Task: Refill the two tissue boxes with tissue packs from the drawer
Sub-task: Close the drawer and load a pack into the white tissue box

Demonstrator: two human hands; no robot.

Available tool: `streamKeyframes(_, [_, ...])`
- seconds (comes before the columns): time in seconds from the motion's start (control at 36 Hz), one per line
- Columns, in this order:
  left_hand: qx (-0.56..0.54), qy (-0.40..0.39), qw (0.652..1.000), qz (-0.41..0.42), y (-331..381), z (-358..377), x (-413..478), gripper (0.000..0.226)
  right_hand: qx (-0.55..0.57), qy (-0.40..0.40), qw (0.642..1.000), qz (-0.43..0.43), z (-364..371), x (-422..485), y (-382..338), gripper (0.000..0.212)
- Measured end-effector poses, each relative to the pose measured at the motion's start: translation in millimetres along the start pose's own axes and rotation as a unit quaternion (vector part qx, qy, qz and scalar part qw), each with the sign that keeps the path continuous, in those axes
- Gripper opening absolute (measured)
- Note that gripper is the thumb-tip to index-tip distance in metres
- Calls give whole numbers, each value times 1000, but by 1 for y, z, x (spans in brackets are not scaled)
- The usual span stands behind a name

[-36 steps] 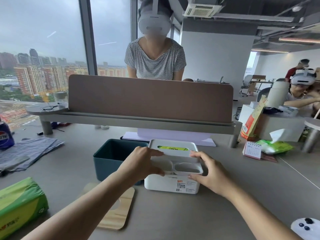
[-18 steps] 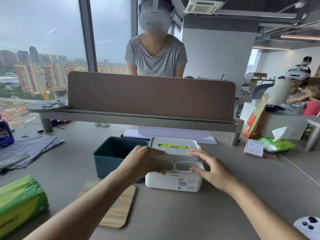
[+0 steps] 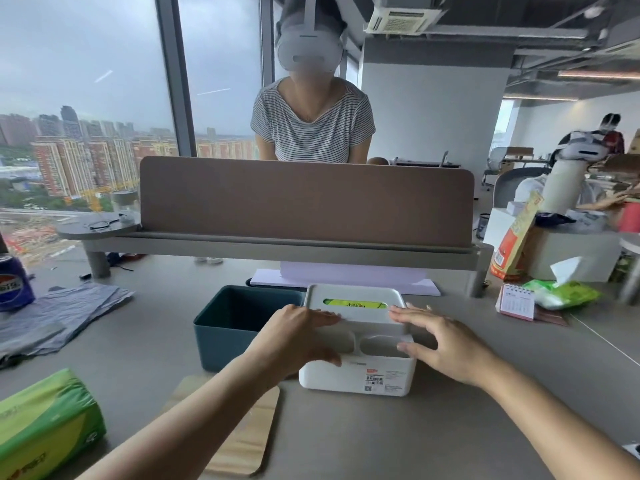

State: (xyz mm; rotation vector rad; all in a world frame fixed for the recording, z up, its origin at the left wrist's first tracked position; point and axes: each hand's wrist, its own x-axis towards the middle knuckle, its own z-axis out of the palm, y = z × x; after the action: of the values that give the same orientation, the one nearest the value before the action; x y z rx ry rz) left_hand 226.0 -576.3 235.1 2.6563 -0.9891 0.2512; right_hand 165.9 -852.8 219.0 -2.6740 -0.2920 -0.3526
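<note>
- Both hands have slid up from the white tissue box's (image 3: 356, 374) front compartments to the near edge of its lid (image 3: 355, 294) since a second ago.
- Left hand (image 3: 294, 336) lies flat, fingers extended on the lid's left edge, gripping nothing.
- Right hand (image 3: 440, 342) is spread open, fingertips on the lid's right edge, thumb by the front compartment.
- Green tissue pack shows through the lid slot (image 3: 355, 303).
- Dark teal box (image 3: 239, 323) stands open, touching the white box's left side.
- Wooden lid (image 3: 242, 434) lies on the desk (image 3: 346, 441) under the left forearm.
- Second green tissue pack (image 3: 45, 420) rests at the near left.
</note>
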Motion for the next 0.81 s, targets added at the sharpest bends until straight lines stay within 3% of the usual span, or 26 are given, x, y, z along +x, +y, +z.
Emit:
streamKeyframes(0.11, [-47,-43,997,-38,-6,-18,19,76,-2,11,999,30,1,11,-3,51])
streamKeyframes(0.31, [4,-142,983,-118,-16,-36,53,96,13,-53,995,83,-2,40,-12,71])
streamKeyframes(0.44, [-1,-153,980,-128,-33,-34,62,107,22,-123,988,88,-4,55,-7,86])
streamKeyframes(0.53, [-3,-146,981,-129,-41,-28,63,111,34,-125,988,80,-1,58,4,100])
streamKeyframes(0.67, [2,-134,983,-128,-29,-32,54,95,56,-116,988,84,4,58,13,93])
streamKeyframes(0.81, [3,-143,984,-108,-38,-27,55,102,43,-124,987,88,4,57,7,66])
